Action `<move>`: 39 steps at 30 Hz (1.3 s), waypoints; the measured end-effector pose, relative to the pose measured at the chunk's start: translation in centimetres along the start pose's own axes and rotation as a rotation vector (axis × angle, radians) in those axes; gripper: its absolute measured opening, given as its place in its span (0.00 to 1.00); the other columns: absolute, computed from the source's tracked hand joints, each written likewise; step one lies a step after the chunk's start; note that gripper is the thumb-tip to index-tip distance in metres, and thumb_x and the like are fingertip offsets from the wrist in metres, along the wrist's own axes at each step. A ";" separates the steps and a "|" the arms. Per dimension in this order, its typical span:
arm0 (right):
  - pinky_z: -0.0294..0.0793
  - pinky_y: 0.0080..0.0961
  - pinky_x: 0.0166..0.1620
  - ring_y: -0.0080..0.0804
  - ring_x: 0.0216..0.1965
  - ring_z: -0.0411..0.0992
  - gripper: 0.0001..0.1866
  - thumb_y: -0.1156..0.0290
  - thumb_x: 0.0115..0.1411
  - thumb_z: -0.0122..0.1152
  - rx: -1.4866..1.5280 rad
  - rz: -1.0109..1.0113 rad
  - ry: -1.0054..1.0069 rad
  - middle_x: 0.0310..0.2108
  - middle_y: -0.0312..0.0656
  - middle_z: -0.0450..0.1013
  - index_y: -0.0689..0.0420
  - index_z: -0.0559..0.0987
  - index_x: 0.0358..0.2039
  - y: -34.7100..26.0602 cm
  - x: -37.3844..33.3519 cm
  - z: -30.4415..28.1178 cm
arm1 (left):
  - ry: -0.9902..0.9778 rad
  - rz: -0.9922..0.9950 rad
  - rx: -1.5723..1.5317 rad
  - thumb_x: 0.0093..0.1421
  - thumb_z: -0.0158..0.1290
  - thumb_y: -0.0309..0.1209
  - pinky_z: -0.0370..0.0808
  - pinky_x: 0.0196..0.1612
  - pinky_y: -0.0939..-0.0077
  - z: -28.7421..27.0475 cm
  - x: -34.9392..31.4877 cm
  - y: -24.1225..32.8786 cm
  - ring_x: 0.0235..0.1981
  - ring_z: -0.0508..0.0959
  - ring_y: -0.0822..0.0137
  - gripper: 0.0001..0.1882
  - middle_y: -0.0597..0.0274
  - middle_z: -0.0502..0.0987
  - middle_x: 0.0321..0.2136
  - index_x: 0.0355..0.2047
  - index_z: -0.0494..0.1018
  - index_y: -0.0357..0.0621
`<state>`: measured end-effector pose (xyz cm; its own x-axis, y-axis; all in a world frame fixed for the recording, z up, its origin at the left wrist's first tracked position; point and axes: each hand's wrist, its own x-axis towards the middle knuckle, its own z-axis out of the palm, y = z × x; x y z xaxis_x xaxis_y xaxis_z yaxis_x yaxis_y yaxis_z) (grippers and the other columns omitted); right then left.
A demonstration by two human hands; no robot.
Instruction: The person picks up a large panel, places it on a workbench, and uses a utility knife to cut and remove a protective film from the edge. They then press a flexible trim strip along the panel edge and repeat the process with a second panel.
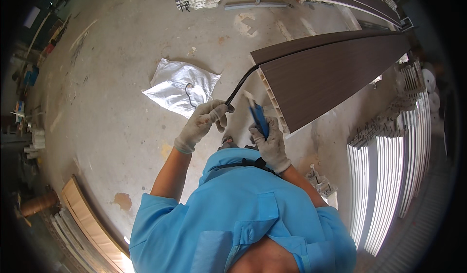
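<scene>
My left hand [202, 123] pinches black strip [242, 83] past brown panel's [331, 73] left edge; right hand [270, 145] wraps blue cutter [260, 120]. Slip might nick left.

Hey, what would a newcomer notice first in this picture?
Probably the long, dark-brown, hollow panel reaching toward the upper right. Next, the grey-gloved left hand holding a thin black strip left of the panel's near end, and the shiny white sheet on the grey floor.
</scene>
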<state>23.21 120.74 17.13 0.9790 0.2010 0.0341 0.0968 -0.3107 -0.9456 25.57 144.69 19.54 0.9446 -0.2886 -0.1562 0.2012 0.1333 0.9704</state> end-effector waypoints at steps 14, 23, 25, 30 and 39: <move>0.73 0.34 0.33 0.43 0.30 0.75 0.19 0.56 0.68 0.59 -0.224 -0.174 0.010 0.29 0.46 0.73 0.60 0.73 0.44 2.7 2.1 -0.4 | 0.068 -0.017 -0.032 0.71 0.48 0.46 0.66 0.25 0.84 1.1 -0.6 0.1 0.20 0.68 0.79 0.22 0.71 0.69 0.18 0.39 0.77 0.37; 0.73 0.44 0.32 0.55 0.33 0.77 0.18 0.55 0.68 0.57 -0.353 -0.042 -0.105 0.30 0.53 0.76 0.59 0.73 0.41 6.7 2.6 0.1 | 0.103 -0.082 -0.094 0.71 0.49 0.43 0.62 0.24 0.83 2.9 -0.5 2.4 0.20 0.64 0.80 0.19 0.73 0.66 0.19 0.37 0.75 0.38; 0.75 0.48 0.36 0.57 0.34 0.78 0.24 0.47 0.68 0.54 -0.469 -0.058 -0.132 0.32 0.55 0.78 0.59 0.75 0.45 9.8 2.8 -0.1 | 0.033 0.035 -0.110 0.70 0.50 0.46 0.58 0.22 0.82 3.9 -0.7 4.1 0.18 0.61 0.80 0.21 0.75 0.63 0.17 0.35 0.75 0.37; 0.76 0.49 0.47 0.58 0.41 0.78 0.29 0.45 0.63 0.56 -0.868 0.583 -0.329 0.35 0.56 0.80 0.58 0.75 0.52 16.1 -1.3 -6.2 | 0.251 0.355 -0.142 0.69 0.47 0.38 0.63 0.31 0.85 0.7 -2.5 6.4 0.26 0.63 0.81 0.15 0.72 0.68 0.25 0.39 0.74 0.36; 0.75 0.27 0.23 0.28 0.19 0.74 0.15 0.56 0.68 0.55 0.073 0.819 0.329 0.23 0.40 0.73 0.56 0.73 0.37 20.4 -5.6 -11.2 | 0.759 0.567 0.791 0.70 0.53 0.32 0.70 0.41 0.80 -4.6 1.9 7.1 0.35 0.72 0.76 0.12 0.69 0.75 0.33 0.48 0.78 0.38</move>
<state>21.72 102.91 1.30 0.7391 -0.3394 -0.5819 -0.6579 -0.1780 -0.7318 30.01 149.45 25.26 0.8116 0.2820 0.5116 -0.2482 -0.6264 0.7390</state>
